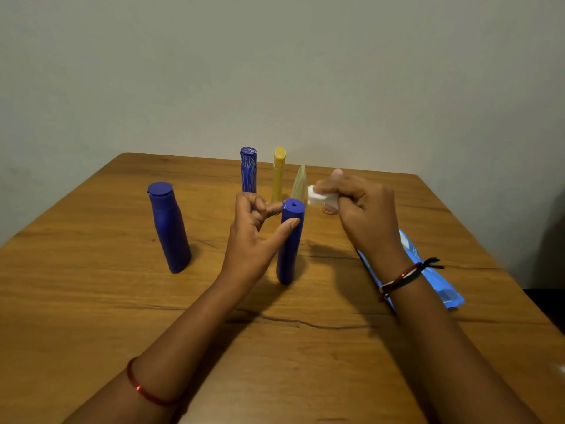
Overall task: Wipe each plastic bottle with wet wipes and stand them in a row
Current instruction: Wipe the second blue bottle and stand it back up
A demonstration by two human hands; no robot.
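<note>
A plain blue bottle [289, 249] stands upright at the middle of the wooden table [91, 301]. My left hand [255, 231] pinches it near the cap between thumb and forefinger. My right hand [362, 209] is just right of the cap, gripping a folded white wet wipe [319, 198] that is clear of the bottle. A larger blue bottle [169, 229] stands to the left. Behind stand a patterned blue bottle [248, 171], a yellow bottle [278, 175] and a pale translucent bottle [299, 185], partly hidden by my hands.
A blue wet-wipe pack [434, 273] lies flat on the right side of the table, partly under my right wrist. A plain wall stands behind the table's far edge. The table's right edge runs close past the pack.
</note>
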